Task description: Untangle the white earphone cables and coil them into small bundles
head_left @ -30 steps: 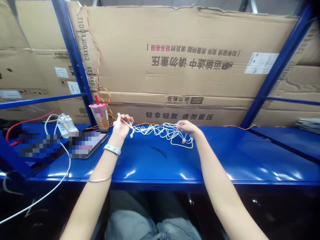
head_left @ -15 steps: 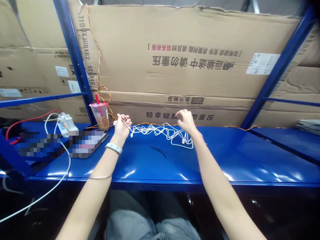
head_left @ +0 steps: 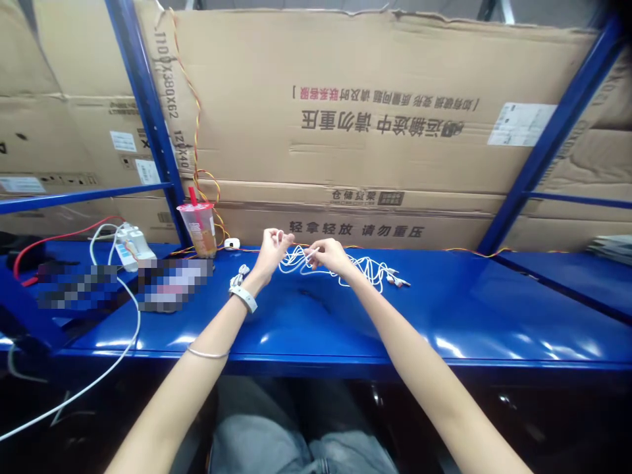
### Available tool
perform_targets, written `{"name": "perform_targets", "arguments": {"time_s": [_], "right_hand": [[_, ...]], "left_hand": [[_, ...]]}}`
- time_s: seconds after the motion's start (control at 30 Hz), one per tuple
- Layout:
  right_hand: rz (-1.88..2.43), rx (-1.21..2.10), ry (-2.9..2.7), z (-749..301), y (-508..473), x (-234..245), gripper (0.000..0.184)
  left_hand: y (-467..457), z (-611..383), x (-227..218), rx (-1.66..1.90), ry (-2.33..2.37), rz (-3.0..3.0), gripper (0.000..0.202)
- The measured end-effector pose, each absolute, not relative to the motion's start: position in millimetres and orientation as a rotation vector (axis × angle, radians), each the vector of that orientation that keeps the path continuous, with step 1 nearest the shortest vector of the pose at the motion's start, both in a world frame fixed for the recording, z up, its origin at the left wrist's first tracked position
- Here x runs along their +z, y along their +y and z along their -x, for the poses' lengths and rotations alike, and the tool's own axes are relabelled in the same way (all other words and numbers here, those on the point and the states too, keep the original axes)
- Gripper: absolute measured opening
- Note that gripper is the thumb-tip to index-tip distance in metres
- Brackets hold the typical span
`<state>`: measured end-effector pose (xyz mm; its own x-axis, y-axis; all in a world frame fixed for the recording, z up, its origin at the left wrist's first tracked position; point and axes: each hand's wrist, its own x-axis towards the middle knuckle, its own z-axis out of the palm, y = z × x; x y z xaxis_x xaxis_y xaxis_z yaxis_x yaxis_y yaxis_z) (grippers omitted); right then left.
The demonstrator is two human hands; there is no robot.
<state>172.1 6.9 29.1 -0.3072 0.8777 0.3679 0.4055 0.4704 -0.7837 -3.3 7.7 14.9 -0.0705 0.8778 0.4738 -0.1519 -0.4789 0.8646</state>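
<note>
A loose tangle of white charging cables point(head_left: 368, 270) lies along the blue shelf in front of me, with several plug ends at its right. My right hand point(head_left: 330, 255) is over its left part, thumb and fingertips pinched on a white cable strand. Just left of that, my left hand point(head_left: 271, 255) is turned palm inward at the tangle's left end, fingers loosely curled and apart; I see no cable clearly gripped in it. Beside my left wrist lies a small white-grey bunch of cable point(head_left: 240, 274), partly hidden by the wrist.
A cup with a red straw point(head_left: 198, 227) stands at the back left beside a small white plug-like piece point(head_left: 232, 243). Further left are a blurred flat device point(head_left: 175, 284) and a white power strip point(head_left: 132, 245). Cardboard point(head_left: 380, 158) and blue posts rise behind the shelf.
My left hand has moved right towards the tangle, and the small bunch now shows by its wrist. My right hand has come left and down onto the cables. Plug ends have shifted right.
</note>
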Motion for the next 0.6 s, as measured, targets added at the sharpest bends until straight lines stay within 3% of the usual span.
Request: {"name": "perform_targets", "arguments": {"time_s": [0.13, 0.3, 0.5, 0.6], "right_hand": [[0.978, 1.049, -1.776, -172.3, 2.3, 34.1, 0.007], [0.965, 1.172, -1.707, -172.8, -2.4, 36.0, 0.008], [0.95, 1.012, -1.684, -173.9, 1.8, 35.6, 0.018], [1.086, 0.684, -1.845, -181.8, 9.5, 31.8, 0.024]], "left_hand": [[2.8, -7.9, 6.9, 1.464, 0.819, -1.878, 0.061], [-3.6, -12.7, 5.5, 1.368, 0.789, -2.168, 0.05], [-3.0, -13.3, 7.6, 1.423, 0.77, -1.982, 0.033], [4.0, -5.3, 10.6, 1.503, 0.789, -1.812, 0.018]]}}
